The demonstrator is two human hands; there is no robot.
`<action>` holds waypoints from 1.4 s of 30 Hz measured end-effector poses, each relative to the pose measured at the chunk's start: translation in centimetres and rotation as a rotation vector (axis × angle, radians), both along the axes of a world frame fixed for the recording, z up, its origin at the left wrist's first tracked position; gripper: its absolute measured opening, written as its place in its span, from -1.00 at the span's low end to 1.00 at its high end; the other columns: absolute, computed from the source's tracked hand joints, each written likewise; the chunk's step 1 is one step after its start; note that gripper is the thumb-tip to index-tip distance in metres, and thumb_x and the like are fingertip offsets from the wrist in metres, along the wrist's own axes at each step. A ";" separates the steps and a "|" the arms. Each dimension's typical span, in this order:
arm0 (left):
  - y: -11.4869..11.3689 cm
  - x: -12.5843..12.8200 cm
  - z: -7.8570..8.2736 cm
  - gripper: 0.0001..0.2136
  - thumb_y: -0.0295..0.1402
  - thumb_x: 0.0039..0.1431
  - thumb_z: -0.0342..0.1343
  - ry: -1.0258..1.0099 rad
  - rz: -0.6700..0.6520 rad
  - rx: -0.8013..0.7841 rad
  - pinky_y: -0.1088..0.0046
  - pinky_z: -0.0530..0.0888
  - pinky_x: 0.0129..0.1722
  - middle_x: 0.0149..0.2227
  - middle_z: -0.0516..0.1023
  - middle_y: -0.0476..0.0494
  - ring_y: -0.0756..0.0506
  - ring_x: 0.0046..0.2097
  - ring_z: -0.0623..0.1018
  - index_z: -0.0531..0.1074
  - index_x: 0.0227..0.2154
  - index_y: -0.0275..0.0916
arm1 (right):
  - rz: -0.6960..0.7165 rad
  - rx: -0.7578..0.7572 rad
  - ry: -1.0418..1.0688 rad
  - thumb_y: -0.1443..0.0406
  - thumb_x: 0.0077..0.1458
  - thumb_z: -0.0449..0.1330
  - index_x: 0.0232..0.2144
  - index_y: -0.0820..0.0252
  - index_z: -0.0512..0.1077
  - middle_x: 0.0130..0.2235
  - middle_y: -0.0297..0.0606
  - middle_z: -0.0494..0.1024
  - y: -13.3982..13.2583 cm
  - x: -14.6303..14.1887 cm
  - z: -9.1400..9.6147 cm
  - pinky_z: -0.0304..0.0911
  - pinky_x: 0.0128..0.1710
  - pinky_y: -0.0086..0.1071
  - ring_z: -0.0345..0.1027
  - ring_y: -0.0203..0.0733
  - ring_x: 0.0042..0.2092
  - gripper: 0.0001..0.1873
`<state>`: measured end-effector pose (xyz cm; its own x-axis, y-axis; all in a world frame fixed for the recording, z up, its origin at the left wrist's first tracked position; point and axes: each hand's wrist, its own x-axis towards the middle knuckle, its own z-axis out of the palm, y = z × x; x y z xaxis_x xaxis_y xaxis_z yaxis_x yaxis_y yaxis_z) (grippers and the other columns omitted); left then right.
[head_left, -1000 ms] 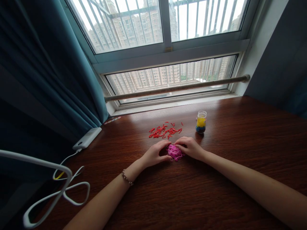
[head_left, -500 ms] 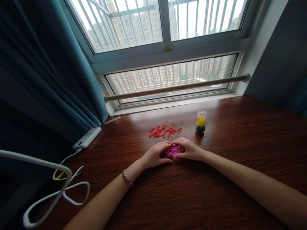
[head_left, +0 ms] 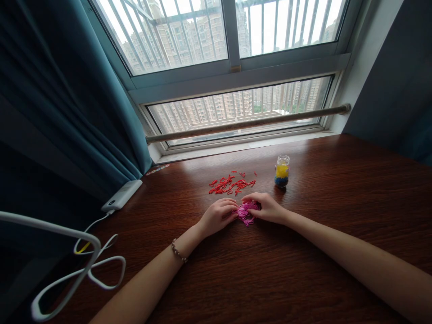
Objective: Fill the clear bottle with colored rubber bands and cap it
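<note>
A small heap of pink rubber bands (head_left: 247,216) lies on the brown wooden table between my two hands. My left hand (head_left: 219,216) is closed at the heap's left edge, thumb and fingertips together on some of the bands. My right hand (head_left: 267,209) curves over the right side, its fingers and thumb closed around part of the heap. Just beyond the hands is a loose spread of red bands (head_left: 229,185). A small clear glass jar (head_left: 282,172) stands upright behind my right hand, lidless, with yellow pieces above dark blue ones.
To the left, a white power strip (head_left: 123,194) lies by the blue curtain (head_left: 111,112). White cables (head_left: 84,231) loop over the table's left side. A window with a horizontal rail (head_left: 249,124) runs along the table's back.
My left thumb and fingers have come together at the heap's left edge. My right fingers have tightened on the bands. The pink heap now looks more gathered, with some bands sticking out toward me.
</note>
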<state>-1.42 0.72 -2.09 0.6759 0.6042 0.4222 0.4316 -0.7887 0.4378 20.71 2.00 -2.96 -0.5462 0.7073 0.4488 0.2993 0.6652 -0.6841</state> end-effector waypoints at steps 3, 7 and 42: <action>-0.1 0.0 0.2 -0.81 -0.38 0.12 0.04 -0.013 -0.001 0.015 0.30 0.36 -0.03 -0.19 0.48 -0.18 -0.10 -0.08 0.41 0.43 -0.20 -0.23 | -0.022 -0.043 0.049 0.43 -0.05 0.15 -0.18 0.25 0.42 -0.27 -0.22 0.51 0.1 0.0 -0.1 0.28 -0.25 -0.39 0.38 -0.20 -0.27 -0.70; -0.2 0.0 0.6 -0.75 -0.37 0.11 0.06 0.025 -0.049 0.023 0.28 0.33 0.01 -0.12 0.45 -0.16 -0.10 -0.03 0.38 0.40 -0.11 -0.18 | -0.069 -0.100 0.124 0.38 -0.01 0.15 -0.22 0.28 0.44 -0.30 -0.21 0.52 0.4 -0.1 -0.5 0.31 -0.31 -0.40 0.39 -0.20 -0.30 -0.76; -0.3 -0.1 0.4 -0.68 -0.25 0.08 0.09 0.058 0.044 -0.094 0.30 0.35 -0.03 -0.12 0.43 -0.21 -0.12 -0.07 0.41 0.33 -0.10 -0.23 | -0.301 -0.136 0.249 0.34 0.10 0.04 -0.33 0.19 0.42 -0.44 -0.32 0.51 0.9 0.3 -1.5 0.29 -0.52 -0.46 0.39 -0.26 -0.53 -0.85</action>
